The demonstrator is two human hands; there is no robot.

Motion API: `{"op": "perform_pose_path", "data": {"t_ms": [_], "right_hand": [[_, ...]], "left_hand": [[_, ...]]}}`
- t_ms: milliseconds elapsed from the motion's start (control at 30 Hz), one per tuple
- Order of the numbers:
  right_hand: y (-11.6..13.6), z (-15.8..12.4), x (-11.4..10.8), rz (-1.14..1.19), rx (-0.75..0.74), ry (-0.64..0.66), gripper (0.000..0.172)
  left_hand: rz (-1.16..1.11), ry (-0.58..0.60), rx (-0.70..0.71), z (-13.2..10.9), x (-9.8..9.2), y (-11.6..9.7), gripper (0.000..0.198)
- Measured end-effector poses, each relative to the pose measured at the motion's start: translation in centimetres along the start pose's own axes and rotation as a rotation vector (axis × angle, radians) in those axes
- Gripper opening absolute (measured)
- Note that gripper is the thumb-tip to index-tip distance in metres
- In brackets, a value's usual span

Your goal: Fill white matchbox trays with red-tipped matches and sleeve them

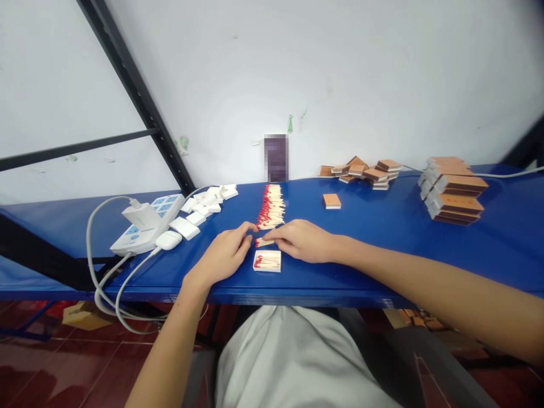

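Nearby, 1 tray (267,254) holds matches (267,262); left fingers (247,227) are parted, but whether right fingers (279,233) grip is unclear.

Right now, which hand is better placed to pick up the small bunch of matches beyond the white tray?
Probably the right hand: it reaches over the stick ends of the small bunch, while the left hand sits beside it.
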State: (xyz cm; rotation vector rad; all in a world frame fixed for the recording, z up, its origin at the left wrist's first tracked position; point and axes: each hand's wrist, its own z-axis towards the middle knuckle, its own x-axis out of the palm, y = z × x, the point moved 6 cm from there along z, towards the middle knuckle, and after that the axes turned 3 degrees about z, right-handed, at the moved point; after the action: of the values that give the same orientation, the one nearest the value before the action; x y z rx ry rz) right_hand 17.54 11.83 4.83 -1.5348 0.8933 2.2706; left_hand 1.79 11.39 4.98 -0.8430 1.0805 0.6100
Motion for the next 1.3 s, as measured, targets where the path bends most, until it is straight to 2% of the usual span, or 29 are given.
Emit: {"op": "perform_pose_path", "data": {"t_ms": [333, 467, 600, 800, 1000, 1300], "right_hand": [[-0.3, 0.1, 0.1, 0.001, 0.018, -0.012, 0.037], [-0.8, 0.0, -0.5, -0.05, 0.113, -0.084, 0.039], [-1.0, -0.1, -0.7, -0.081, 0.18, -0.086, 0.04], [-1.0, -0.1, -0.6, -0.105, 0.207, -0.065, 0.039], [-1.0, -0.1, -0.5, -0.11, 0.202, -0.049, 0.04], [-1.1, -0.1, -0.5, -0.118, 0.202, -0.047, 0.04]], "left_hand": [[0.007, 0.001, -0.002, 0.0, 0.1, 0.2, 0.032], [-0.002, 0.002, 0.001, 0.0, 0.1, 0.1, 0.033], [-0.015, 0.002, 0.003, 0.0, 0.2, 0.1, 0.037], [0.178, -0.057, 0.029, 0.0, 0.2, 0.0, 0.042], [0.234, 0.015, 0.024, 0.1, 0.6, 0.1, 0.049], [0.225, 0.045, 0.016, 0.1, 0.7, 0.2, 0.049]]}}
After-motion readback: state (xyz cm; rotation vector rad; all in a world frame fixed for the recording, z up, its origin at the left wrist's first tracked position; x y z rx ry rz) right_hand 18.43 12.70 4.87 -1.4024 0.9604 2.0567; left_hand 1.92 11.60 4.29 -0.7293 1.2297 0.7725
